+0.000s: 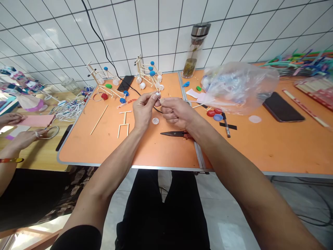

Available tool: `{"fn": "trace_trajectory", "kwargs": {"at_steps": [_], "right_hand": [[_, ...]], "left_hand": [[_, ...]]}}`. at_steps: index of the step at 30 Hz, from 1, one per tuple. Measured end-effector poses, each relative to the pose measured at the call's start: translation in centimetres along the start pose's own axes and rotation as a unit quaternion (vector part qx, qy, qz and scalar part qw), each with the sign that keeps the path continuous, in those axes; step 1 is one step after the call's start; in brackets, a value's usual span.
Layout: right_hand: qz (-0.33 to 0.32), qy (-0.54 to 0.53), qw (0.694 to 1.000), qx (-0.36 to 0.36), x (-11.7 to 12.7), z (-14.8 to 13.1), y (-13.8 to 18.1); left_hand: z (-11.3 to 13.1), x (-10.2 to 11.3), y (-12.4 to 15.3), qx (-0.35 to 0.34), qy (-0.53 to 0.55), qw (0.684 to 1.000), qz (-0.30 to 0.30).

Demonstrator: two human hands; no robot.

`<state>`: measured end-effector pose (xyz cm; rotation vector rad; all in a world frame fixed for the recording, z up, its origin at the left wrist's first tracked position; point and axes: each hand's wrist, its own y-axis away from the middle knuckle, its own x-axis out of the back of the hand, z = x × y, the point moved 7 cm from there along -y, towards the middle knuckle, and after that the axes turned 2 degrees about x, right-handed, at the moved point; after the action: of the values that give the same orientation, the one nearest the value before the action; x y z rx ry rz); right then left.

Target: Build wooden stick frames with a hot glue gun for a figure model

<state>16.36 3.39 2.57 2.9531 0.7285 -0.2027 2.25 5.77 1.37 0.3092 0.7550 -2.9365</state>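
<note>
My left hand and my right hand meet above the orange table. The left fingers pinch a small white cap. My right hand is closed on a thin wooden stick whose tip meets the cap. Below them lie a white bottle cap and black pliers. A small stick frame rests left of my left hand.
Stick-and-cap models stand at the back by a phone and cable. A clear plastic bag, a bottle, loose caps, a marker and another phone sit right. Another person's hands work at left.
</note>
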Motion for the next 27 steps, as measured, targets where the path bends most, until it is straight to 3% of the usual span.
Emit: {"fn": "trace_trajectory", "kwargs": {"at_steps": [3, 5, 8, 9, 11, 13, 14, 15, 17, 19, 21, 22, 24, 27], "right_hand": [[-0.11, -0.167, 0.977, -0.069, -1.0, 0.2, 0.2], [-0.108, -0.168, 0.978, -0.057, -1.1, 0.4, -0.1], [0.022, 0.029, 0.999, 0.034, -0.2, 0.7, -0.5], [0.087, 0.151, 0.982, 0.073, 0.1, 0.5, -0.3], [0.191, 0.404, 0.886, 0.124, 0.0, -0.1, 0.4], [0.224, 0.574, 0.778, 0.125, -0.7, 0.0, 0.8], [0.226, 0.615, 0.746, 0.118, -0.9, 0.1, 0.9], [0.224, 0.629, 0.736, 0.113, -1.0, 0.1, 0.9], [0.216, 0.587, 0.771, 0.122, -0.7, -0.3, 0.8], [0.191, 0.447, 0.865, 0.124, 0.0, -0.9, 0.6], [0.111, 0.231, 0.963, 0.077, 0.3, -0.6, 0.2], [0.055, 0.12, 0.991, 0.037, 0.0, -0.2, 0.1], [-0.026, -0.048, 0.998, -0.026, -0.8, 0.3, 0.1], [-0.008, -0.108, 0.994, -0.015, -0.9, 0.7, -0.2]], "left_hand": [[0.6, 0.0, -0.1, -0.005, 0.013, 1.0, 0.004], [0.6, 0.0, -0.2, -0.003, 0.018, 1.0, 0.008], [0.1, 0.1, -0.2, 0.008, 0.012, 1.0, 0.015], [-0.2, 0.1, -0.2, 0.014, 0.008, 1.0, 0.018], [-1.0, 0.2, -0.2, 0.03, -0.001, 0.999, 0.025], [-1.8, 0.3, -0.1, 0.047, -0.01, 0.998, 0.029], [-2.0, 0.3, -0.1, 0.054, -0.013, 0.998, 0.03], [-2.2, 0.3, -0.1, 0.058, -0.016, 0.998, 0.029], [-2.2, 0.3, 0.0, 0.06, -0.02, 0.998, 0.027], [-1.7, 0.2, 0.0, 0.051, -0.022, 0.998, 0.024], [-1.0, 0.1, 0.1, 0.035, -0.019, 0.999, 0.02], [-0.6, 0.0, 0.1, 0.027, -0.016, 0.999, 0.019], [-0.2, 0.0, 0.1, 0.017, -0.008, 1.0, 0.019], [-0.3, -0.1, -0.1, 0.012, 0.008, 1.0, 0.019]]}}
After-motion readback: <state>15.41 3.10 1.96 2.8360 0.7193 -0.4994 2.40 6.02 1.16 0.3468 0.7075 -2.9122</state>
